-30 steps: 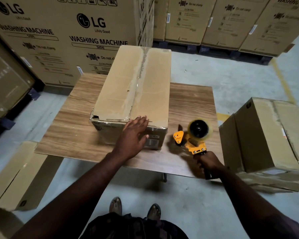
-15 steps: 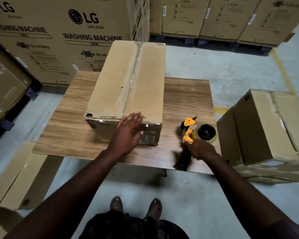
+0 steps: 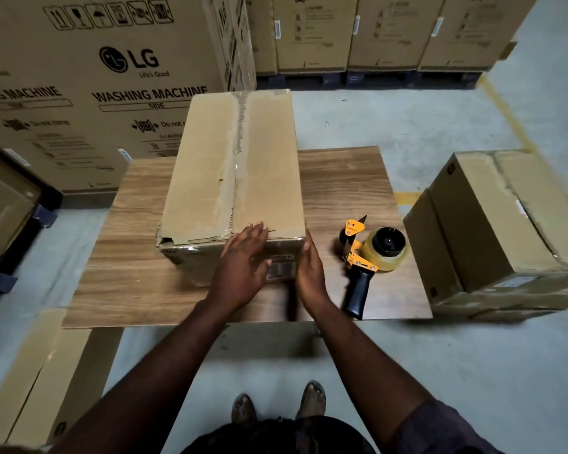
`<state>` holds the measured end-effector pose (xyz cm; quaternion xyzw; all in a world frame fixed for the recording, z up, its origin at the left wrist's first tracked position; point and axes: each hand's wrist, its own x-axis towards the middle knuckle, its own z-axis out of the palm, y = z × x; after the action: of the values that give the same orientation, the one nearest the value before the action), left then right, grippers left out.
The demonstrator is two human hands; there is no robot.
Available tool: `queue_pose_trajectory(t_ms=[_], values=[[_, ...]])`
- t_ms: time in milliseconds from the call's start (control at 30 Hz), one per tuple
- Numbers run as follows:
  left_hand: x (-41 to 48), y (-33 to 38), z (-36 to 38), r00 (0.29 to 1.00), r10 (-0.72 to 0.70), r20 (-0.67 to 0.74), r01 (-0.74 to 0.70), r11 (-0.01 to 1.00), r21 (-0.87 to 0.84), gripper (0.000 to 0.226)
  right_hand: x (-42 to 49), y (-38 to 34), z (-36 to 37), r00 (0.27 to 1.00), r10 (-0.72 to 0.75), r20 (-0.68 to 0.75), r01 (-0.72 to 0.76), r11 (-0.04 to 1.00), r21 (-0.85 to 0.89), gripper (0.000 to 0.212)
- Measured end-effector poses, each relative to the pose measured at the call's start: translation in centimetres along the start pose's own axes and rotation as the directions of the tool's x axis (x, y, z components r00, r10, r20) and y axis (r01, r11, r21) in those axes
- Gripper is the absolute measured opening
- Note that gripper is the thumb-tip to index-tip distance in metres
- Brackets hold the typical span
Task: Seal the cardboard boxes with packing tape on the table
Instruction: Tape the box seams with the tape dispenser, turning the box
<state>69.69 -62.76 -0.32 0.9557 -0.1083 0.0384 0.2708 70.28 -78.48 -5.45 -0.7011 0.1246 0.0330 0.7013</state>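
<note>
While left hand point(image 3: 243, 267) and right hand point(image 3: 310, 273) touch it flat-fingered, the taped cardboard box point(image 3: 236, 165) shows a torn corner

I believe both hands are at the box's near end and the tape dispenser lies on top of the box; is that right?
Not quite: the head view shows the tape dispenser lying on the table, right of the cardboard box. The left hand and right hand are at its near end.

I see the cardboard box point(image 3: 233, 178) upright on the table point(image 3: 128, 273), flaps taped shut (near-left corner torn); the yellow tape dispenser point(image 3: 369, 257) lies beside it.
</note>
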Motion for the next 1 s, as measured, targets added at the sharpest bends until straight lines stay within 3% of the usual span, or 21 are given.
queue_pose_trajectory(t_ms=[100, 233, 333, 433, 567, 733, 1000], values=[[0.0, -0.1, 0.0, 1.0, 0.016, -0.008, -0.016, 1.0, 0.01, 0.069, 0.2, 0.8, 0.3, 0.995, -0.094, -0.031, 0.089, 0.986, -0.139, 0.05], [0.0, -0.1, 0.0, 0.999, 0.024, -0.036, -0.025, 0.999, -0.021, 0.064, 0.3, 1.4, 0.6, 0.989, -0.14, -0.05, 0.124, 0.962, -0.244, 0.052], [0.1, 0.3, -0.2, 0.997, -0.004, -0.071, 0.001, 0.999, -0.046, 0.056, 0.4, 1.6, 0.0, 0.99, -0.138, 0.015, 0.136, 0.95, -0.28, 0.065], [0.4, 0.9, -0.3, 0.987, -0.048, -0.153, 0.041, 0.998, -0.052, 0.046, 0.6, 1.2, -1.7, 0.989, -0.12, 0.085, 0.135, 0.97, -0.204, 0.063], [1.2, 1.2, -0.3, 0.956, -0.073, -0.285, 0.062, 0.997, -0.048, 0.028, 0.8, -2.4, -3.6, 0.977, -0.208, 0.045, 0.212, 0.969, -0.123, 0.046], [1.5, 0.1, 0.0, 0.955, -0.005, -0.297, 0.015, 0.999, 0.032, 0.022, 1.6, -4.4, -3.7, 0.919, -0.344, 0.192, 0.39, 0.863, -0.322, 0.037], [1.5, -0.8, 0.4, 0.964, 0.073, -0.257, -0.055, 0.996, 0.075, 0.029, 2.0, -2.9, -5.0, 0.812, -0.46, 0.361, 0.582, 0.582, -0.568, 0.053]])
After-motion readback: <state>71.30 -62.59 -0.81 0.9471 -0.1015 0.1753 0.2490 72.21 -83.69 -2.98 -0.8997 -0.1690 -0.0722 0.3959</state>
